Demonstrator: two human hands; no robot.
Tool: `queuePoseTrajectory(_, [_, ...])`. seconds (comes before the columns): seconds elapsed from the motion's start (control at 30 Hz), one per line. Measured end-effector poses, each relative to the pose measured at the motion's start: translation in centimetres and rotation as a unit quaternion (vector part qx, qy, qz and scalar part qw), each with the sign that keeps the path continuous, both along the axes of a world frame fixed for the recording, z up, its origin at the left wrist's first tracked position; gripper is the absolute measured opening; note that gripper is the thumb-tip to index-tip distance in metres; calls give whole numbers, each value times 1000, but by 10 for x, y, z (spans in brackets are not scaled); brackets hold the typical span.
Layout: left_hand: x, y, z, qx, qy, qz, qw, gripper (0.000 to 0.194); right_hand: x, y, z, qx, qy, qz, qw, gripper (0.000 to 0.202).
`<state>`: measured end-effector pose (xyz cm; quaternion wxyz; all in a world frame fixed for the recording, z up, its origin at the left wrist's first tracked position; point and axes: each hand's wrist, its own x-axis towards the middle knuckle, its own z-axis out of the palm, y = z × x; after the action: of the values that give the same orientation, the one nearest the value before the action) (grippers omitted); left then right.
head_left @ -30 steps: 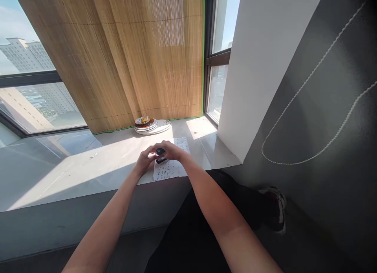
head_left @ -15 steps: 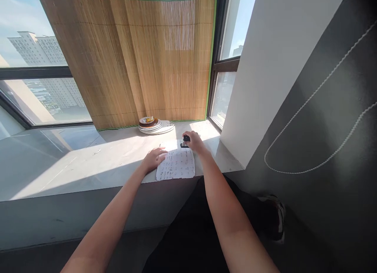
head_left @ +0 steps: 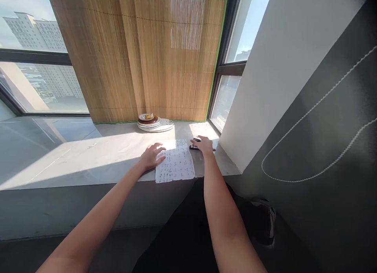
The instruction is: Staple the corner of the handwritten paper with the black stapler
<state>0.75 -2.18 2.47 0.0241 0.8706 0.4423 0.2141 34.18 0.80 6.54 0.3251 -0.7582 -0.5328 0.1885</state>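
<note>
A sheet of paper [head_left: 176, 163] with rows of handwritten marks lies flat on the window ledge. My left hand [head_left: 151, 157] rests at its left edge, fingers spread and the fingertips touching the sheet. Just right of the paper is a black stapler [head_left: 194, 147], low at the ledge surface. My right hand [head_left: 204, 144] is around the stapler and covers its right part, so the full grip is hidden. The stapler's left end points toward the paper, its upper arm standing apart from the base.
A stack of plates [head_left: 149, 123] with a small yellow item on top stands at the back of the ledge [head_left: 97, 163]. Behind it hangs a bamboo blind [head_left: 153, 61]. A white pillar [head_left: 259, 84] rises at the right, and a beaded cord [head_left: 294, 124] loops beside it.
My right hand has carried the stapler from the paper's top right part to the ledge on its right. My left hand stays at the sheet's left edge. The view has tilted slightly.
</note>
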Motion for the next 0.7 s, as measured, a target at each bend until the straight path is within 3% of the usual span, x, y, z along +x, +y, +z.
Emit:
queuePoseTrajectory(0.13, [30, 19, 18, -42, 48, -58, 996, 42, -1, 8, -7, 18, 39, 16, 999, 35])
queuePoseTrajectory(0.27, [58, 47, 27, -142, 101, -143, 974, 57, 7, 18, -19, 42, 55, 47, 996, 34])
queuePoseTrajectory(0.37, [70, 65, 27, -143, 103, -192, 966, 63, 25, 20, -35, 103, 67, 124, 985, 32])
queuePoseTrajectory(0.5, [80, 82, 26, -158, 65, -217, 961, 63, 58, 18, -59, 228, 60, 284, 929, 41])
queuePoseTrajectory(0.7, [85, 91, 16, -158, 37, -233, 959, 57, 72, 37, -63, 235, 18, 338, 911, 41])
